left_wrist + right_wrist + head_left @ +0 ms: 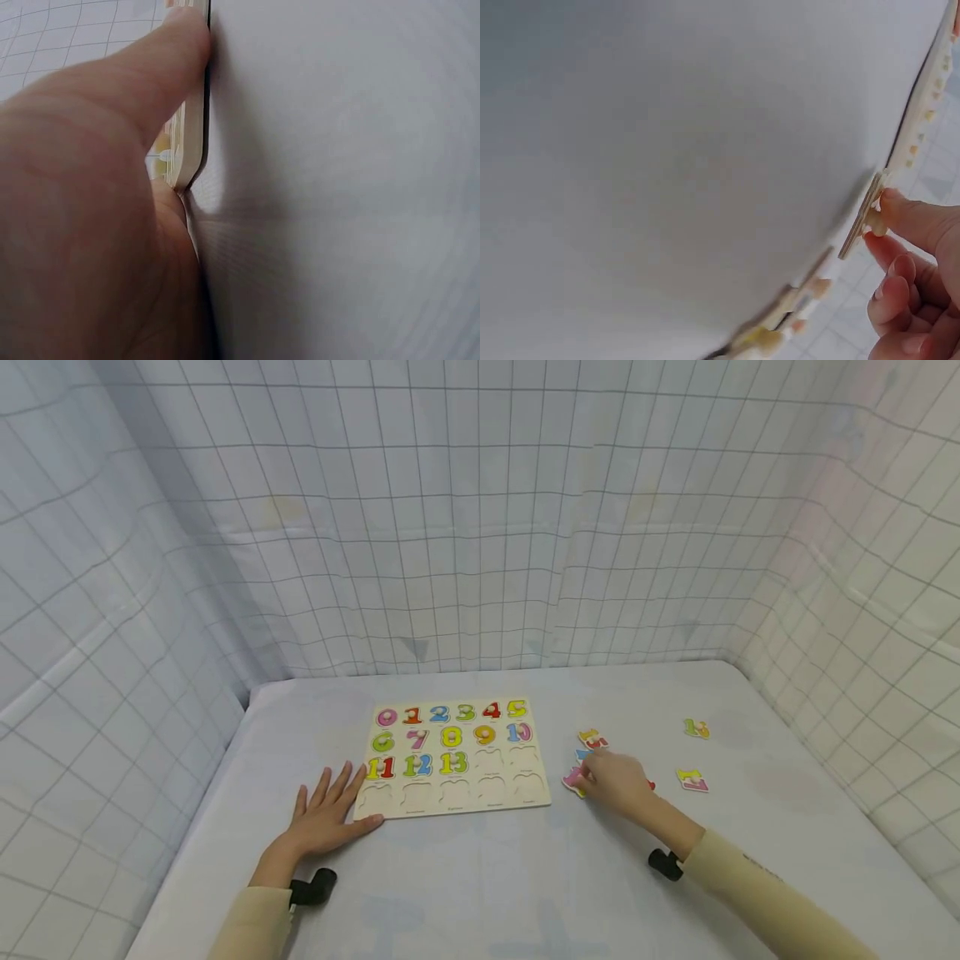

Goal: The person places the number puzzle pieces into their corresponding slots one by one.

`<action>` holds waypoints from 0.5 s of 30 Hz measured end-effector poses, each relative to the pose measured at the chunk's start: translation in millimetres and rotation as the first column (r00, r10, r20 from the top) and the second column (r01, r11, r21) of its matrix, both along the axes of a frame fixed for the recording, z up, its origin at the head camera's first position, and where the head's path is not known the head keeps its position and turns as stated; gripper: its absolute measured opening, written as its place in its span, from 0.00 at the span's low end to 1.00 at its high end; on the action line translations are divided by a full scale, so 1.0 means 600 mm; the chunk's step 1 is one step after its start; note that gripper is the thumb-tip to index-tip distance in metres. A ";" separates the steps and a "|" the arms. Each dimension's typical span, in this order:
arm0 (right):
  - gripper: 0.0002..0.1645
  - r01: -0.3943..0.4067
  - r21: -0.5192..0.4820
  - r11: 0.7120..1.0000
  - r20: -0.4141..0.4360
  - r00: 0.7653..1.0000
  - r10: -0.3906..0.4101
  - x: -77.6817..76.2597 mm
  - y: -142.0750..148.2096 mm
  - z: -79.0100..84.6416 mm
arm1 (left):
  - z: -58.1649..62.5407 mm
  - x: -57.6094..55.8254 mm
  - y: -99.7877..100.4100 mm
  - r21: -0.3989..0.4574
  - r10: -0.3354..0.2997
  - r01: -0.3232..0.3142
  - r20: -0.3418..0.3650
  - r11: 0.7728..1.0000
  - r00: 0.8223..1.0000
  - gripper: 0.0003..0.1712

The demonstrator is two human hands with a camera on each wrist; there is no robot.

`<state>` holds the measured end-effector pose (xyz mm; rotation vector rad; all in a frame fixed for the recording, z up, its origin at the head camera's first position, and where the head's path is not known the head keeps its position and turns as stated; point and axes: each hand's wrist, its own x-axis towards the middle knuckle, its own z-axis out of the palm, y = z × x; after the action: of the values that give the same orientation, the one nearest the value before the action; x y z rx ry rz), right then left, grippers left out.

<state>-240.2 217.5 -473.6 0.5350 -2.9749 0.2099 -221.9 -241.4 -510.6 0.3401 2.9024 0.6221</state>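
Observation:
A wooden number puzzle board (435, 802) lies on the table, with pieces 0 to 13 in its upper rows and bare recesses at lower right and along the bottom. My left hand (326, 818) rests with spread fingers at the board's lower left corner; the left wrist view shows its thumb (161, 64) along the board's edge (195, 127). Right of the board, my right hand (618, 785) pinches the knob of a pink and yellow number piece (573, 780). In the right wrist view that piece (860, 217) is edge-on, its knob between thumb and index finger.
By the right hand lie a yellow and red piece (592, 739) and a blue piece (581, 755), partly hidden. Farther right are a green and orange piece (697, 728) and a yellow and pink piece (692, 780). A checked white curtain (480, 568) surrounds the table.

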 end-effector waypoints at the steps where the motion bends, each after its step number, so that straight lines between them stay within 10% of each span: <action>1: 0.15 -0.027 -0.001 1.000 -0.018 0.999 0.027 -0.003 -0.004 0.004 | 0.001 0.000 -0.001 -0.002 0.001 -0.001 0.001 1.000 1.000 0.58; 15: 0.07 -0.376 0.087 0.922 -0.088 0.919 0.383 -0.070 -0.125 0.033 | 0.011 0.008 0.002 0.046 -0.012 0.013 -0.016 0.999 1.000 0.55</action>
<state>-282.2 142.6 -453.8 1.0974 -2.7575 0.1070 -217.3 -240.0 -504.2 0.3708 2.9024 0.6891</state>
